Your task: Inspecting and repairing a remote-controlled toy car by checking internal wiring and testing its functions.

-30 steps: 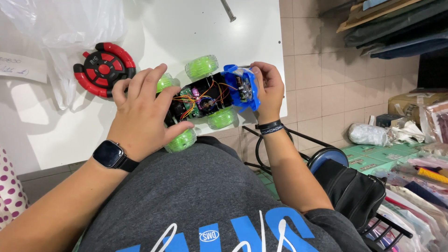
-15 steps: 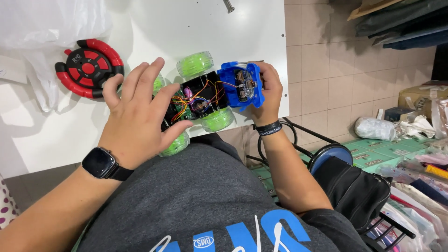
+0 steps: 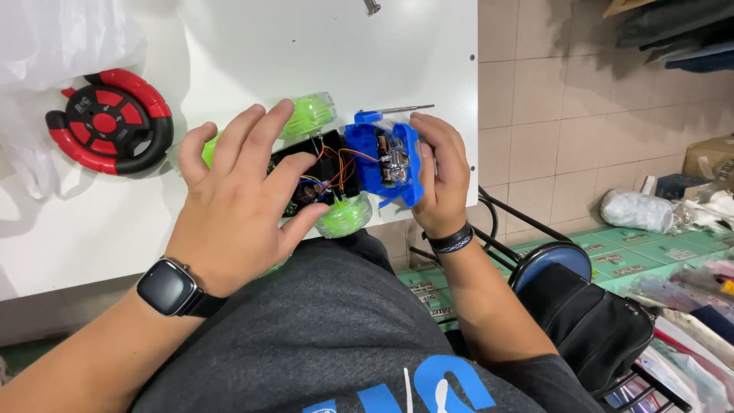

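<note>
Since the earlier frame, left hand (image 3: 237, 206) spreads flatter over the opened green-wheeled toy car (image 3: 321, 172) at the white table (image 3: 252, 46) edge. Right hand (image 3: 443, 176), grip closed, clamps its blue plastic shell (image 3: 382, 157). Risk: exposed wires may snag or tear.

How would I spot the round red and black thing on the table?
Start at the white table and look to its left side, beyond the left hand. The controller lies flat there, shaped like a small steering wheel, unlike the green-wheeled toy car.
</note>
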